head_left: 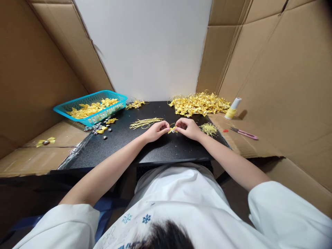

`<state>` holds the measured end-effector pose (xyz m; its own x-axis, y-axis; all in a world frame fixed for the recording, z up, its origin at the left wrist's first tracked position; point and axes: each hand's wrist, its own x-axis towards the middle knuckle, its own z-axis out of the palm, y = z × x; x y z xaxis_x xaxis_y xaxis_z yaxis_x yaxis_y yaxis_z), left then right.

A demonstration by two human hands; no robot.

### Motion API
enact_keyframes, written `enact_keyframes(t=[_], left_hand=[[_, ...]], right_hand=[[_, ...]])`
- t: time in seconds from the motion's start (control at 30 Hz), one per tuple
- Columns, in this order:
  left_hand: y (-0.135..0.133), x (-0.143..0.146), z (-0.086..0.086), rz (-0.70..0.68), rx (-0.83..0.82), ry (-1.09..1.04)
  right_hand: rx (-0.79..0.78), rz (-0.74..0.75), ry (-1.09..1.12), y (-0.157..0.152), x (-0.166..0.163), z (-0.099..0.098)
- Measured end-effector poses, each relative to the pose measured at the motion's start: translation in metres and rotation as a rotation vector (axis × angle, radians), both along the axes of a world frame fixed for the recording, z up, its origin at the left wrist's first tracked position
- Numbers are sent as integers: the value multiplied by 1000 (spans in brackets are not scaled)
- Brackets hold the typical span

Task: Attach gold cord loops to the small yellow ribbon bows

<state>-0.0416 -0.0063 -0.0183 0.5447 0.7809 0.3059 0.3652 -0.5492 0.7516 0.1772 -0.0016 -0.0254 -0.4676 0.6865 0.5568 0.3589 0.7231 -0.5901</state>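
Observation:
Between my two hands, over the middle of the black table, is a small yellow ribbon bow with a silver bell at its centre. My left hand pinches the bow's left side with thumb and fingertips. On the other side my right hand pinches it in the same way. A loop of thin gold cord rises above the bow. Just beyond my left hand lies a bundle of gold cords. A small heap of pale yellow thread clippings sits to the right of my right hand.
A blue basket of yellow bows stands at the back left, with loose silver bells before it. A large pile of bows lies at the back right. Further right are a thread cone and pink thread snips. Cardboard walls flank both sides.

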Motion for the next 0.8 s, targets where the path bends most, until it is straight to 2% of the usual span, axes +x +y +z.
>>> enact_keyframes(t=[0.17, 0.43, 0.57, 0.8], left_hand=[[-2, 1, 1, 16, 31, 35], [-1, 1, 0, 14, 55, 58], [-2, 1, -1, 7, 67, 78], [-10, 5, 2, -66, 52, 156]], right_hand=[[148, 63, -52, -2, 3, 5], [153, 75, -152, 1, 3, 2], [112, 85, -194, 2, 3, 1], [-71, 183, -261, -5, -1, 5]])
